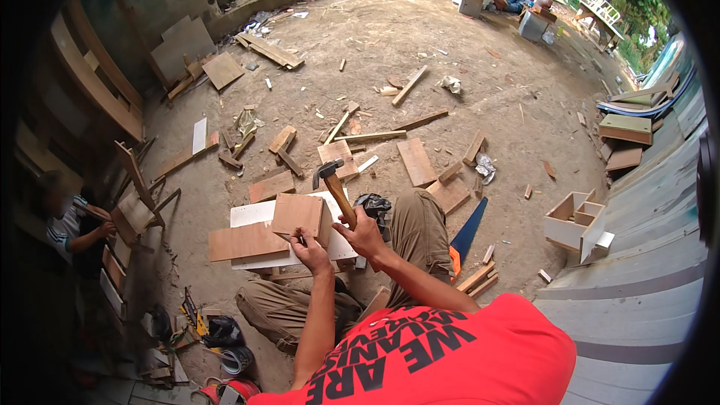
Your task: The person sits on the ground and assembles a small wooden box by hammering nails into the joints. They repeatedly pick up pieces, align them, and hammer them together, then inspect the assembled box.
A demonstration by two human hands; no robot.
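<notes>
My right hand [363, 235] is closed around the wooden handle of a claw hammer [340, 196]. The hammer's dark head is raised above the far right corner of a small wooden box [296, 212]. At the box's near edge my left hand [310, 251] pinches with its fingertips, and whatever sits between them is too small to make out. Under the box lie a reddish plywood strip [241, 243] and a white board [250, 215], both just in front of my bent legs. Beyond my right hand is a crumpled black plastic bag [375, 205].
A handsaw [471, 226] with an orange handle lies right of my knee. Farther right stands a divided box [564, 219] near a metal wall [630, 255]. Wood offcuts [416, 163] litter the dirt ground. A tape roll [237, 361] sits lower left; another person [79, 229] handles wood at far left.
</notes>
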